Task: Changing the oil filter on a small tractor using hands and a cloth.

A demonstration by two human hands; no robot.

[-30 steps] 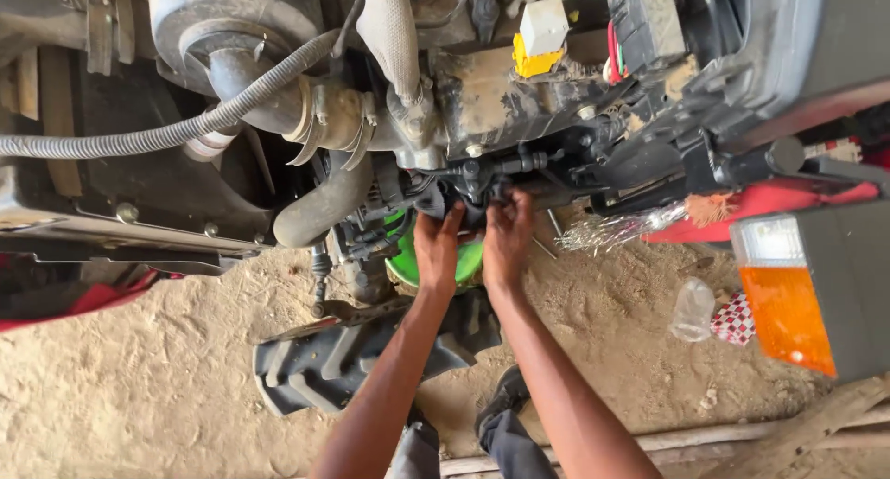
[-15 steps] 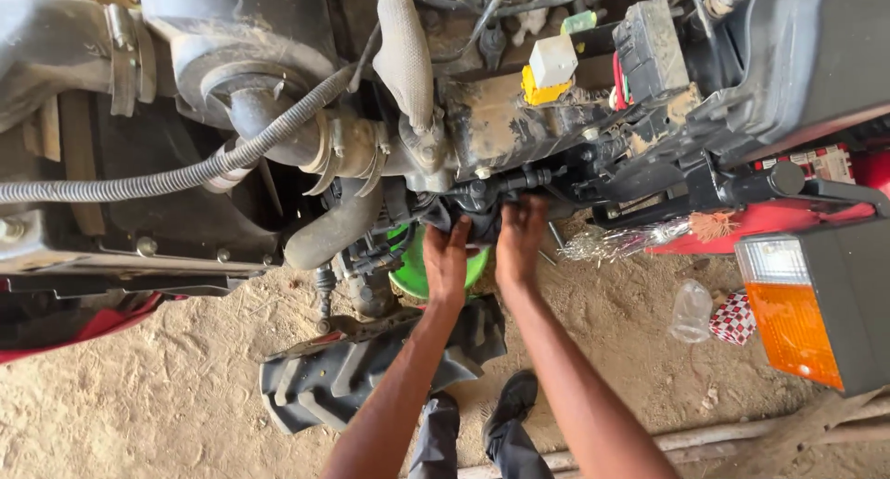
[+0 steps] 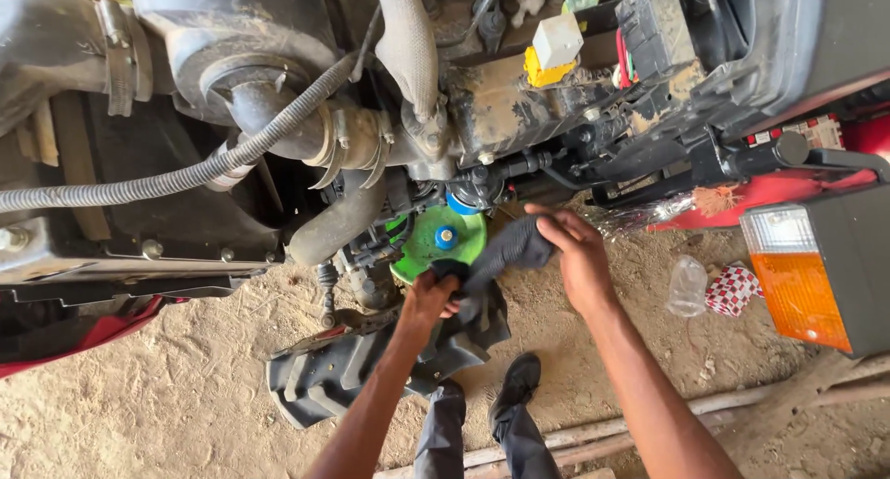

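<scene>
Both the left hand [image 3: 428, 298] and right hand [image 3: 577, 256] grip a dark rag [image 3: 501, 256] below the engine [image 3: 482, 99]; advise keeping it bunched, clear of the green can [image 3: 422, 247].

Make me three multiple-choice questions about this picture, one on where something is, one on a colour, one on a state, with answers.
1. Where is the green round container?
A. under the engine, beyond the hands
B. on the orange lamp
C. beside the shoes

2. What colour is the cap on it?
A. red
B. blue
C. white

3. What are the hands doing?
A. both empty
B. both gripping a dark cloth
C. one holds a hose

Answers: 1 A, it sits on the sandy ground below the engine parts. 2 B, the small cap is blue. 3 B, the left hand and right hand each clutch the dark cloth.
</scene>
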